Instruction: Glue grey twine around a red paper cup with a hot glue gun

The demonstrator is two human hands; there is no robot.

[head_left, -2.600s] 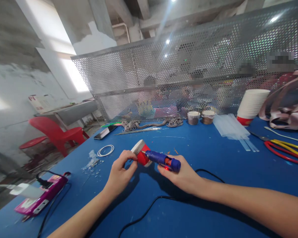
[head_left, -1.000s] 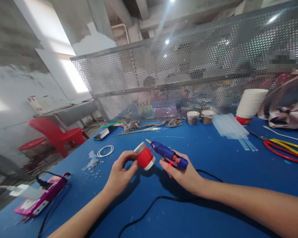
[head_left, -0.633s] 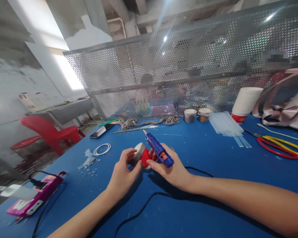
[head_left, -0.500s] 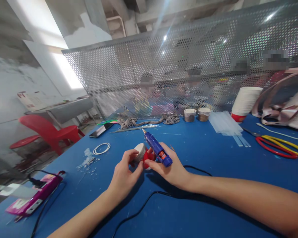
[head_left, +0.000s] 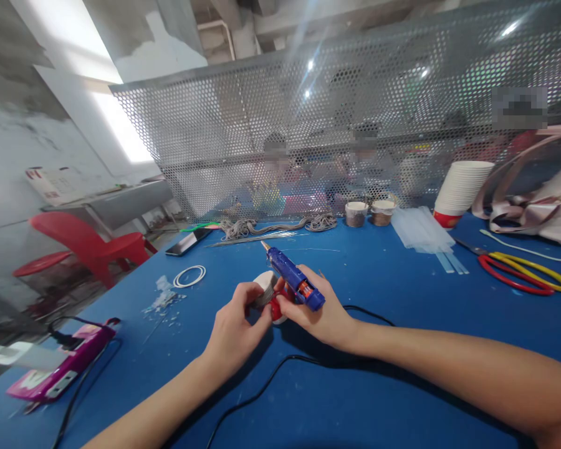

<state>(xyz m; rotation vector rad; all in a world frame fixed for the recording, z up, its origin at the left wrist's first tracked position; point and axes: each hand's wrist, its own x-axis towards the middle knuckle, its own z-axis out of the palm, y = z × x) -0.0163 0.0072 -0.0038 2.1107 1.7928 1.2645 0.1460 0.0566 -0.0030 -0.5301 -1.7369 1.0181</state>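
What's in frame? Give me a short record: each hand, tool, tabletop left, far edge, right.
left hand: gripping the small red cup, tilted
right hand: holding the blue glue gun, fingers also at the cup
tool: glue gun nozzle pointing away from the wearer
tabletop left: magenta power strip, white ring-shaped coil, phone
far edge: gray cord
right: stacked paper cups, scissors

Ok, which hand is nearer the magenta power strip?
The left hand, to the right of the power strip; the right hand, gripping the hot-glue gun, is farther right.
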